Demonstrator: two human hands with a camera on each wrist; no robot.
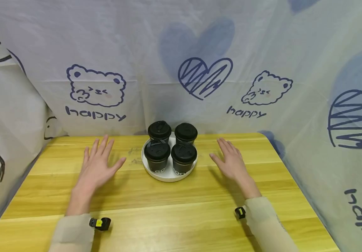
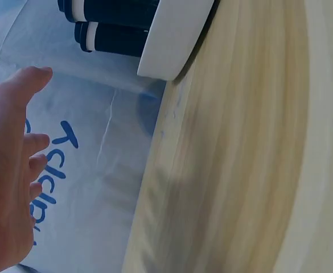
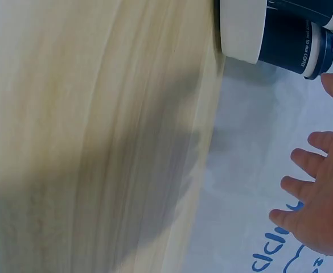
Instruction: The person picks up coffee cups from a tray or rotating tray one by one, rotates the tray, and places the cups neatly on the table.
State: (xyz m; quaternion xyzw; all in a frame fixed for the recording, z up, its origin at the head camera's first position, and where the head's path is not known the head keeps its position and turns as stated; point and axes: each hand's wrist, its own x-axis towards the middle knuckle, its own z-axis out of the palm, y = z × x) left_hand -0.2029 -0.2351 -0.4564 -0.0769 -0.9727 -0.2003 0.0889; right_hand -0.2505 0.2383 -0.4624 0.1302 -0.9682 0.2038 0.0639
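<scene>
Several black paper coffee cups [image 1: 157,161] with black lids stand upright, close together, on a round white tray [image 1: 168,177] toward the back of the table. To the left of the tray, my left hand [image 1: 97,169] hovers with fingers spread and thumb toward the cups, holding nothing. On the other side, my right hand [image 1: 231,162] is held over the table, fingers straight and thumb toward the tray, also without anything in it. Both hands are apart from the tray. The left wrist view shows the tray's side wall [image 2: 175,40], and the right wrist view a cup [image 3: 288,40] with pale lettering.
The wooden table [image 1: 155,217] has light yellow planks. A pale cloth [image 1: 149,52] printed with hearts and bears hangs behind it, right at the back edge, and along both sides. Each sleeve carries a small black wrist device [image 1: 105,224].
</scene>
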